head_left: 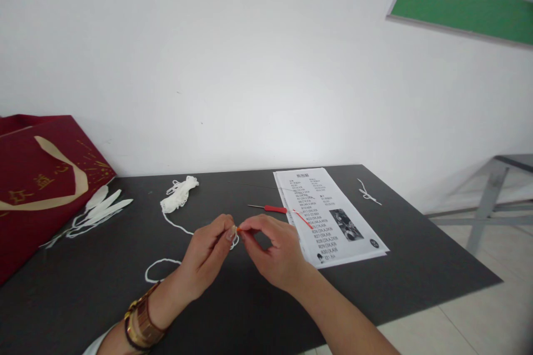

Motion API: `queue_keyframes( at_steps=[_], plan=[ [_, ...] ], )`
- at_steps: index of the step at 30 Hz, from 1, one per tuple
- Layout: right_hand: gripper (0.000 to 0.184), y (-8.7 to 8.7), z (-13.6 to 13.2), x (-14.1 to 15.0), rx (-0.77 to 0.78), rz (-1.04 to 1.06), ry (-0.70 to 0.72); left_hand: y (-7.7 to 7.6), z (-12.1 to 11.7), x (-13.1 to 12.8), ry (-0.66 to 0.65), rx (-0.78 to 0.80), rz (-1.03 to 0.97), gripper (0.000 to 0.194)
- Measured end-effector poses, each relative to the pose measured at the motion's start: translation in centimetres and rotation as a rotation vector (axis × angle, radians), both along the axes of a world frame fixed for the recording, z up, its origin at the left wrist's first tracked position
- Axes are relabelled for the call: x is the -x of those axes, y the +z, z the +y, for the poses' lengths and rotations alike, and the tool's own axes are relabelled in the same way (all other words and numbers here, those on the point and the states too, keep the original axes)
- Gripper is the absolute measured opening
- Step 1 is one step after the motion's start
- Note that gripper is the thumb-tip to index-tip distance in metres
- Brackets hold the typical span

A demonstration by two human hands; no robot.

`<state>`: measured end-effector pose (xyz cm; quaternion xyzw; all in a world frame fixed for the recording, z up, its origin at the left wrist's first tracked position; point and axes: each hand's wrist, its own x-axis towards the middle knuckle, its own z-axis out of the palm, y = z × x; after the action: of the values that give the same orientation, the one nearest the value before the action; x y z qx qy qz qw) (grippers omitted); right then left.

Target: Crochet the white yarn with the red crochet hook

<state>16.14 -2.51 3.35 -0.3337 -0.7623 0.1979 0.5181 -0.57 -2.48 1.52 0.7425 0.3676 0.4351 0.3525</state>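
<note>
My left hand (210,252) is closed, pinching white yarn (235,242) between thumb and fingers above the table. Close against it, my right hand (277,249) pinches a small orange piece (239,229) at the yarn; its exact kind is too small to tell. From the left hand a strand runs back to a loose white yarn skein (180,193), and a loop of yarn (156,270) lies by the left wrist. Beyond the right hand rests a crochet hook (275,209) with a red handle, its tip pointing left.
Printed pattern sheets (353,255) lie right of the hands, with a thin orange strip (303,219) on them. Several white crocheted pieces (104,205) lie near a dark red gift bag (37,194). A short knotted yarn (368,194) lies far right on the black table (437,266).
</note>
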Motion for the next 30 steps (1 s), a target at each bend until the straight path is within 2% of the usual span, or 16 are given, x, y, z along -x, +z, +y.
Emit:
queue_keyframes(
  at_steps=[4, 7, 11, 14, 22, 30],
  plan=[
    [0.012, -0.02, -0.04, 0.07, 0.002, -0.028, -0.016, 0.08, 0.22, -0.14, 0.045, 0.025, 0.021, 0.024],
    [0.012, -0.07, -0.05, 0.12, 0.058, 0.003, -0.013, -0.19, 0.37, -0.26, 0.065, 0.112, -0.042, 0.027],
    [0.007, -0.17, -0.01, 0.23, 0.247, 0.122, 0.025, -0.57, 0.48, -0.45, -0.048, 0.323, -0.28, 0.027],
    [0.004, -0.13, 0.0, 0.31, 0.41, 0.254, 0.088, -0.49, 0.46, -0.55, -0.154, 0.403, -0.414, 0.027],
    [0.004, 0.24, 0.22, 0.43, 0.624, 0.489, 0.232, 0.23, 0.37, -0.56, -0.201, 0.476, -0.504, 0.026],
    [0.013, 0.27, 0.64, 0.49, 0.734, 0.61, 0.283, 0.23, 0.35, -0.28, -0.151, 0.433, -0.422, 0.026]
  ],
)
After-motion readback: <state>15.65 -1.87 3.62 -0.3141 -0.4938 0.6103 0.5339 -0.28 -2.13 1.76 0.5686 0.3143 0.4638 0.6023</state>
